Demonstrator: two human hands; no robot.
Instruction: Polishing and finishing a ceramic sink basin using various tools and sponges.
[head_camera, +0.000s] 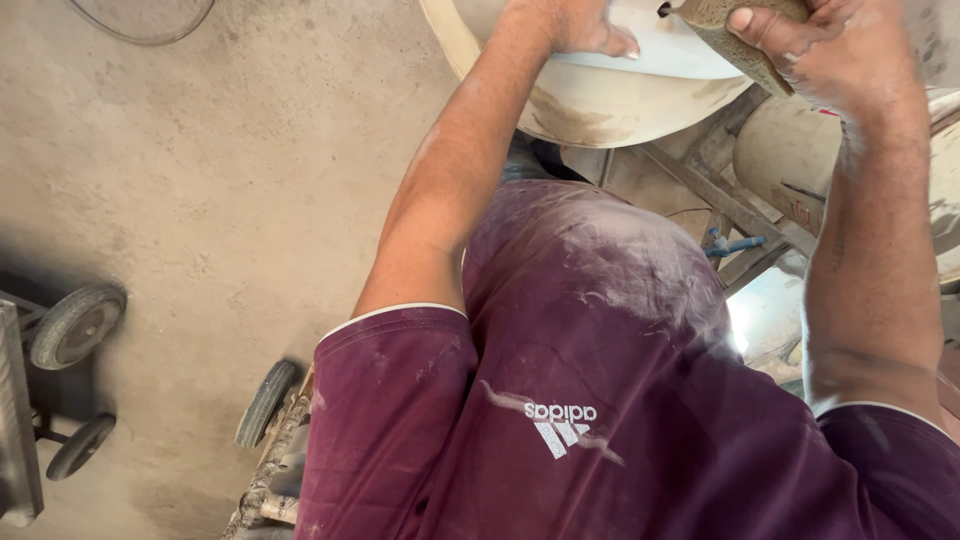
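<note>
At twelve o'clock, the left hand (578, 25) presses flat, fingers spread, on a pale rounded ceramic piece (610, 95), while the right hand (830, 50) at one o'clock clamps a tan sanding block (735, 30) against its white upper face. Wheeled carts (75, 325) stand at nine o'clock on the dusty floor (220, 180).

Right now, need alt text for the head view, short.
Seen from above, a person's left hand rests on a pale rounded ceramic piece while the right hand grips a tan sponge against it. A dusty maroon shirt fills the foreground; wheeled carts stand on the concrete floor.
</note>
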